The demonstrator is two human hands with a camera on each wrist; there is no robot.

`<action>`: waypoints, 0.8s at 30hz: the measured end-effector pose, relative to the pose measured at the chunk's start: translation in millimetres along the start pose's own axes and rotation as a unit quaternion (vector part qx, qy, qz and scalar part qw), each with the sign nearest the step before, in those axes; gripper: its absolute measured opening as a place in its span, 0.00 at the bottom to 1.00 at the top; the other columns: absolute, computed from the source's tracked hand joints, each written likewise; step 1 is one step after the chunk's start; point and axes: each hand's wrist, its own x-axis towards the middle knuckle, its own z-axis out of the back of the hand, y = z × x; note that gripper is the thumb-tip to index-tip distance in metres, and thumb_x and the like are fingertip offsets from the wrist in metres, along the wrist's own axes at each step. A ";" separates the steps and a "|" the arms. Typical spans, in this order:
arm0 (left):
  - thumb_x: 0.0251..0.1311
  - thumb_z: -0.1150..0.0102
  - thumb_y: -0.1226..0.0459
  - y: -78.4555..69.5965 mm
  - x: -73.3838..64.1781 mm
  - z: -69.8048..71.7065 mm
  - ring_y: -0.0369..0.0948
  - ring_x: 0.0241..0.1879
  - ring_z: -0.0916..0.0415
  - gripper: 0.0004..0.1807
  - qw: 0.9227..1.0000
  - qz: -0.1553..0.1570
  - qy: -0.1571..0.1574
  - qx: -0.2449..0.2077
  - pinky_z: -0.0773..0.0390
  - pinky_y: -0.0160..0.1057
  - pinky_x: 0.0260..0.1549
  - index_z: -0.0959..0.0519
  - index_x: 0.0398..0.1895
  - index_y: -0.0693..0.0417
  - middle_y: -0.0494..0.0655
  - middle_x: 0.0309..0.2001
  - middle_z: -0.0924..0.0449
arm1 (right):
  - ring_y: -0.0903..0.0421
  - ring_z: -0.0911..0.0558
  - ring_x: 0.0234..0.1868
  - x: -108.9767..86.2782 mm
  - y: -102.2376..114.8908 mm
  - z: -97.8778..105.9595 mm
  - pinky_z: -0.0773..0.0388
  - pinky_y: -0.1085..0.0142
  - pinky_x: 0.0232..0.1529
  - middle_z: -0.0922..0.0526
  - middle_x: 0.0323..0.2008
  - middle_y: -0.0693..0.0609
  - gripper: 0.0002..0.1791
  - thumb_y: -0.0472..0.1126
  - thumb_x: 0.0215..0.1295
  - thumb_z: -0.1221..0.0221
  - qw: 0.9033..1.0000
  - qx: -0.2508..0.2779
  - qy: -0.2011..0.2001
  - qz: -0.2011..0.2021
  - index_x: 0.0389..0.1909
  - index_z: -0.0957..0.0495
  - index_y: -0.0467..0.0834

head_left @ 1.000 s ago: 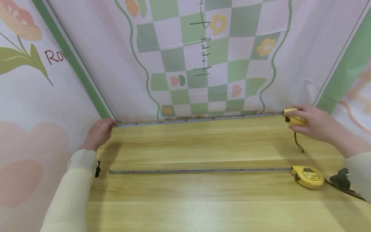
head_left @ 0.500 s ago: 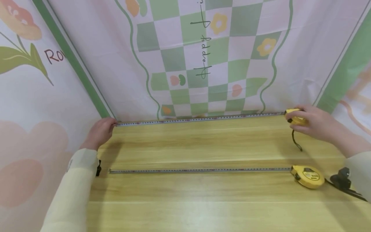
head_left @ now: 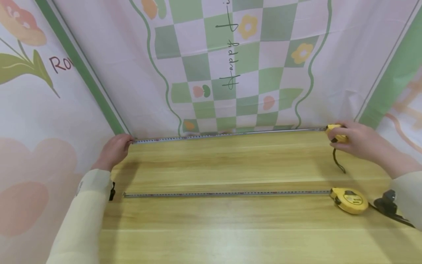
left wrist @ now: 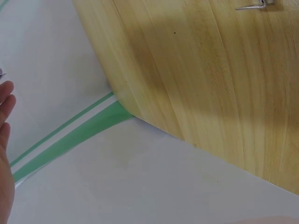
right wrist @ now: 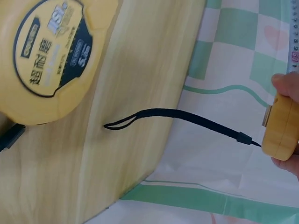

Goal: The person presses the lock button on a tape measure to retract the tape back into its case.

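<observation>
My left hand (head_left: 115, 150) pinches the end of a tape measure's blade (head_left: 171, 139) near the back left of the table. In the left wrist view its fingers show at the left edge, by a small metal tip. At the other end my right hand (head_left: 361, 141) grips that yellow tape measure (head_left: 337, 133) by its case, whose black wrist strap (right wrist: 187, 115) hangs loose. The blade stretches between both hands above the table's back edge, its right half seen nearly edge-on. A second yellow tape measure (head_left: 350, 201) lies on the table, its blade (head_left: 227, 193) drawn out leftward.
The wooden table (head_left: 224, 242) is bordered by printed cloth at the back (head_left: 224, 106), left (head_left: 33, 161) and right. Near the left sleeve is a small black thing (head_left: 112, 191). A black strap (head_left: 397, 218) trails from the second tape measure under the right sleeve.
My right hand has shifted slightly rightward with its tape measure. The right half of the held blade has tilted, so its markings no longer show there. My left hand stays in place.
</observation>
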 end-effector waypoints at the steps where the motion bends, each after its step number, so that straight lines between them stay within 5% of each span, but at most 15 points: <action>1: 0.63 0.49 0.79 0.8 -0.3 -0.3 0.62 0.46 0.24 0.08 1.000 0.001 0.000 0.000 0.25 0.60 0.50 0.23 0.43 0.73 0.68 0.43 0.21 | 0.50 0.26 0.22 -0.1 -0.2 -0.6 0.29 0.63 0.14 0.22 0.34 0.40 0.35 0.72 0.65 0.64 1.000 -0.003 -0.009 0.005 0.27 0.23 0.48; 4: 0.63 0.49 0.79 2.5 -1.0 -0.7 0.62 0.47 0.25 0.09 1.000 0.005 0.003 -0.001 0.26 0.60 0.51 0.23 0.44 0.73 0.68 0.44 0.21 | 0.48 0.24 0.22 -0.8 -1.0 -0.2 0.28 0.63 0.15 0.21 0.35 0.38 0.34 0.70 0.66 0.62 1.000 -0.008 -0.020 0.014 0.28 0.22 0.47; 8: 0.63 0.48 0.79 3.5 -2.4 -1.2 0.62 0.47 0.25 0.09 1.000 0.007 0.000 -0.006 0.26 0.60 0.51 0.22 0.44 0.72 0.68 0.44 0.21 | 0.42 0.20 0.30 -1.0 0.6 5.2 0.20 0.52 0.27 0.20 0.41 0.35 0.21 0.49 0.58 0.31 0.997 0.013 0.037 -0.063 0.43 0.23 0.38; 11: 0.61 0.47 0.80 3.4 -3.6 -2.2 0.61 0.46 0.24 0.09 1.000 0.003 -0.012 -0.011 0.25 0.59 0.50 0.21 0.43 0.71 0.67 0.43 0.20 | 0.35 0.20 0.37 -1.1 2.3 10.1 0.22 0.40 0.36 0.22 0.44 0.30 0.40 0.29 0.40 0.25 0.982 0.035 0.094 -0.159 0.58 0.32 0.30; 13: 0.60 0.45 0.80 3.0 -4.3 -3.6 0.61 0.45 0.23 0.09 1.000 -0.004 -0.024 -0.015 0.24 0.59 0.49 0.20 0.42 0.70 0.67 0.42 0.20 | 0.33 0.21 0.39 -2.0 1.8 11.8 0.24 0.36 0.38 0.23 0.44 0.28 0.44 0.29 0.43 0.26 0.974 0.041 0.110 -0.196 0.62 0.37 0.27; 24: 0.55 0.43 0.83 -0.8 -4.4 -8.8 0.60 0.46 0.21 0.11 0.990 -0.078 -0.114 -0.019 0.22 0.58 0.48 0.17 0.39 0.70 0.64 0.43 0.18 | 0.35 0.21 0.37 -12.3 -2.2 13.6 0.23 0.39 0.37 0.24 0.44 0.27 0.43 0.28 0.38 0.26 0.980 0.016 0.084 -0.178 0.59 0.33 0.23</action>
